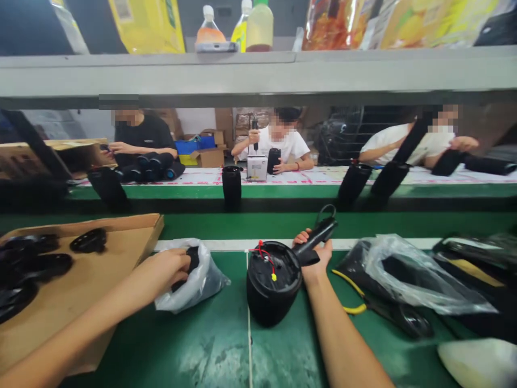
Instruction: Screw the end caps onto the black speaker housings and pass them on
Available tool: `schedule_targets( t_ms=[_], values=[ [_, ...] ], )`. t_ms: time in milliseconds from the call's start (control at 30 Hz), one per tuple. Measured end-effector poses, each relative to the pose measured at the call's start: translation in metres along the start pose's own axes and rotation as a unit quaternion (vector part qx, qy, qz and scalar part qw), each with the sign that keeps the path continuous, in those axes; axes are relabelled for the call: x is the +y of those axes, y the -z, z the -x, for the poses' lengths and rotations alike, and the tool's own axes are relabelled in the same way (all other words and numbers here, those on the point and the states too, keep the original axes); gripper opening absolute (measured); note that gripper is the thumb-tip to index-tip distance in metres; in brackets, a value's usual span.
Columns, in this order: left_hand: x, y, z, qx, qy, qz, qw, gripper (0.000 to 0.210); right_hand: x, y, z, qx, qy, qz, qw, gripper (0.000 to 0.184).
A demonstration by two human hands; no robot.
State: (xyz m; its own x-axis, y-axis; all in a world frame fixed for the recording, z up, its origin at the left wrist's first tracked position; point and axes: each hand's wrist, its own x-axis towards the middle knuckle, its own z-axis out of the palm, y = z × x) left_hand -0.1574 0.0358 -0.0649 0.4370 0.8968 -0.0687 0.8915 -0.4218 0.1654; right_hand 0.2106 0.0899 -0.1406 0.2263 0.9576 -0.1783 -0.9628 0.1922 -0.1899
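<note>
My left hand (174,268) reaches into the mouth of a clear plastic bag (208,291), its fingers curled among dark contents. A black piece (194,257) shows beside the fingertips; what they grip is partly hidden. My right hand (319,257) is closed around a black, rod-shaped piece (322,231) with a thin loop at its far end. Against that hand, a black rounded cylinder housing (271,296) stands on the green bench, its open top facing up. A red wire (270,256) with a yellow connector (274,277) lies across that top.
Left, a cardboard tray (86,285) carries glossy black parts. Right lie yellow-handled pliers (355,308), a plastic bag (424,280) and dark parts. Several black cylinders (231,186) stand along the far bench edge. Three people work opposite, under a shelf (258,75) with bottles and packets.
</note>
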Motion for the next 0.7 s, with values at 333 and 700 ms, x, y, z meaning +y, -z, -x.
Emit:
schedule_targets(
  t_ms=[333,700],
  values=[
    [0.017,0.034,-0.005,0.093,-0.016,0.071,0.993,0.029,0.003,0.000,0.004,-0.014,-0.010,0.003,1.000,0.054],
    [0.128,0.073,-0.004,0.123,-0.154,0.614,0.765,0.011,0.005,0.019,0.008,-0.086,0.005,-0.011,0.996,0.049]
  ],
)
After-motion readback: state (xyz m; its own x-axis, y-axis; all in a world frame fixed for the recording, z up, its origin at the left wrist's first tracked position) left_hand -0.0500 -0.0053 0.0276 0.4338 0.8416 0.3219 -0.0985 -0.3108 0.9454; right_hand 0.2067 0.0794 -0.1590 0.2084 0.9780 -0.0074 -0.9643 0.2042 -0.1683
